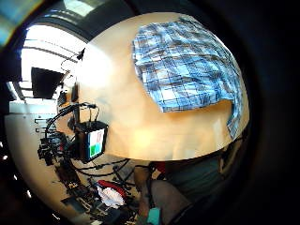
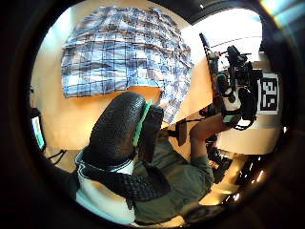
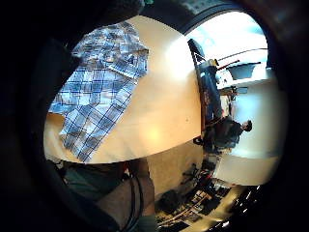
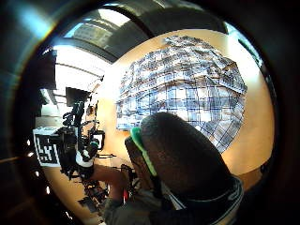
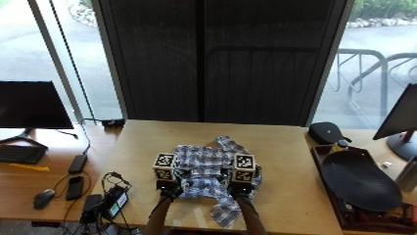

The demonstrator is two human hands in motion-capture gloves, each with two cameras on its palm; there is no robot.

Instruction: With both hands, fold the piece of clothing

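A blue and white plaid shirt (image 5: pixel 205 164) lies crumpled in the middle of the wooden table (image 5: pixel 280 147), one sleeve (image 5: pixel 224 213) reaching the near edge. My left hand (image 5: pixel 167 192) hovers over the shirt's near left part and my right hand (image 5: pixel 238 190) over its near right part. Both palms look down on the shirt (image 1: pixel 183 65) (image 4: pixel 187 89) from a little above it. A black gloved thumb (image 2: pixel 119 129) shows in the left thumb side view and another thumb (image 4: pixel 183 159) in the right one. Neither holds cloth. The shirt (image 2: pixel 119 52) (image 3: pixel 96 92) lies spread below.
A black tray (image 5: pixel 358 181) with a dark oval dish stands at the table's right, a black pouch (image 5: pixel 328 132) behind it. A power adapter with cables (image 5: pixel 110 203) sits at the left front corner. Monitors (image 5: pixel 33 105) (image 5: pixel 404 120) flank the table.
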